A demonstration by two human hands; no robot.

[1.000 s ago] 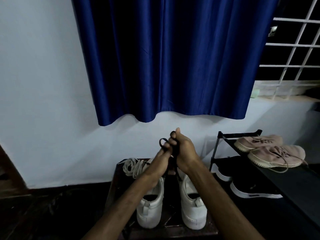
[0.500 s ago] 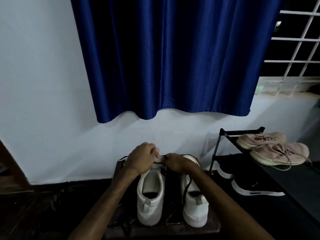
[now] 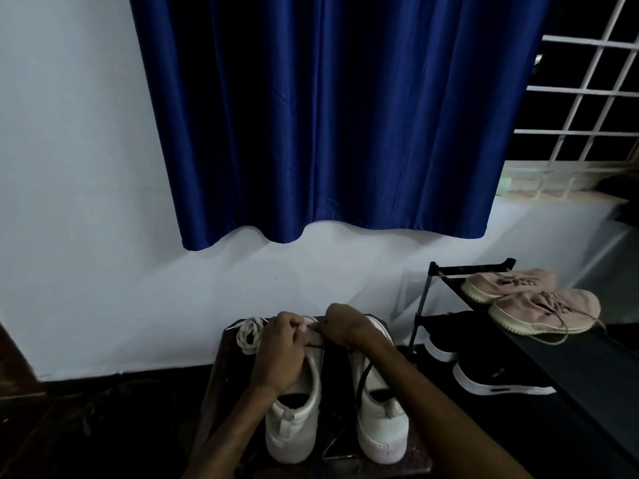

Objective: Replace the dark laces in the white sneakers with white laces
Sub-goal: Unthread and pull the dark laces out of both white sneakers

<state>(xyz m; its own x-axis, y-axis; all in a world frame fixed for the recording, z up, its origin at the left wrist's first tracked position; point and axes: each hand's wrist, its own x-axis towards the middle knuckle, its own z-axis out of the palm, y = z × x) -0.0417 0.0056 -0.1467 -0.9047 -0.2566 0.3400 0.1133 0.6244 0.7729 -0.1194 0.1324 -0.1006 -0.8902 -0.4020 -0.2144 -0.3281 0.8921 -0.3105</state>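
A moment ago both hands are up in the air, holding the dark lace (image 3: 362, 376) high over the shoes. Now they are down low, at the front of the left sneaker (image 3: 296, 426). The left hand (image 3: 279, 352) has its fingers curled tight on the top front of that shoe. The right hand (image 3: 349, 329) is just beside it, fingers curled too, and it looks like it pinches the dark lace. A thin bit of lace runs between the two hands. The rest of it hangs down over the right sneaker (image 3: 380, 421). The light is dim, so I cannot tell which hole the lace goes through.

I think the dark lace is not all out yet. The white laces (image 3: 249, 334) lie in a loose pile at the back left of the table, near the left hand, and no one is touching them. So the new lacing has not begun.

The two white sneakers stand side by side, toes to the wall, on a small dark table (image 3: 219, 392). Behind it is a white wall (image 3: 86, 167) with a big blue curtain (image 3: 328, 115). On the right is a window with white bars (image 3: 587, 98). A black shoe rack (image 3: 466, 270) stands close by, with pink shoes (image 3: 543, 309) on top and black shoes (image 3: 498, 378) below
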